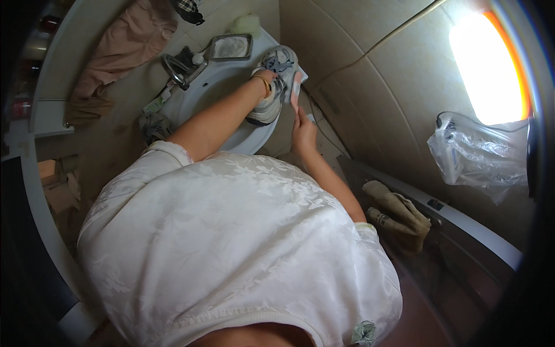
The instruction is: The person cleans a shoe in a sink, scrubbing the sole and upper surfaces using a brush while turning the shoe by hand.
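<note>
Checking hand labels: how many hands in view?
2: the left hand at the grey sneaker over the sink, fingers partly hidden; the right hand gripping the pink brush.

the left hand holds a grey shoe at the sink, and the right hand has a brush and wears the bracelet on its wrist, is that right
Not quite: the bracelet is on the left wrist, as the head view shows. The left hand does hold a grey shoe at the sink, and the right hand has a brush.
</note>
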Available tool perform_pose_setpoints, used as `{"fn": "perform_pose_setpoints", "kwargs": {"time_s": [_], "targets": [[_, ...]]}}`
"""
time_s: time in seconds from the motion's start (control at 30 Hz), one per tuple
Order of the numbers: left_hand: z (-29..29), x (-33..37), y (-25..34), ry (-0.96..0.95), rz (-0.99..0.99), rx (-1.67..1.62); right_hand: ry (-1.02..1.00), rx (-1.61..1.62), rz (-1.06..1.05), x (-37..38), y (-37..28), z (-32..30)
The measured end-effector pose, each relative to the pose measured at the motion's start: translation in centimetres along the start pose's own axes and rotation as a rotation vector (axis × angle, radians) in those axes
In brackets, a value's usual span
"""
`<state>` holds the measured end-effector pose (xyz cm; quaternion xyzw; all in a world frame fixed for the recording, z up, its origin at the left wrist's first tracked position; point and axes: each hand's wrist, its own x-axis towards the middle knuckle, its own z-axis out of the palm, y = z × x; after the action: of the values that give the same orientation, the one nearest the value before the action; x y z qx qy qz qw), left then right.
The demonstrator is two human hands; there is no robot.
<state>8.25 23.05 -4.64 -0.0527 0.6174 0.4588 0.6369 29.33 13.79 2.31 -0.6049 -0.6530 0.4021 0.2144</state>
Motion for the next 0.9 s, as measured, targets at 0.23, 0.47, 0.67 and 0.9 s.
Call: {"fn": "perform_pose_setpoints", "kwargs": {"time_s": [0.23,0.47,0.67,0.9], "targets": [[-2.6,3.8,0.3,-0.002,0.019,0.005,0.043,-0.092,-0.118,1.4,0.2,-0.3],[0.2,2.2,-0.2,0.068,0.005,0.127,0.107,-0.181,-0.157,6.1,-1.1,-2.1],[-1.0,3.7,-0.2,0.155,0.099,0.384,-0.044,-0.178,-0.162,1.3,0.7,-1.5],[3.0,-1.7,-0.1,0.138,0.114,0.395,0.063,-0.296,-0.202,7.9,-2.2,-3.8]]}}
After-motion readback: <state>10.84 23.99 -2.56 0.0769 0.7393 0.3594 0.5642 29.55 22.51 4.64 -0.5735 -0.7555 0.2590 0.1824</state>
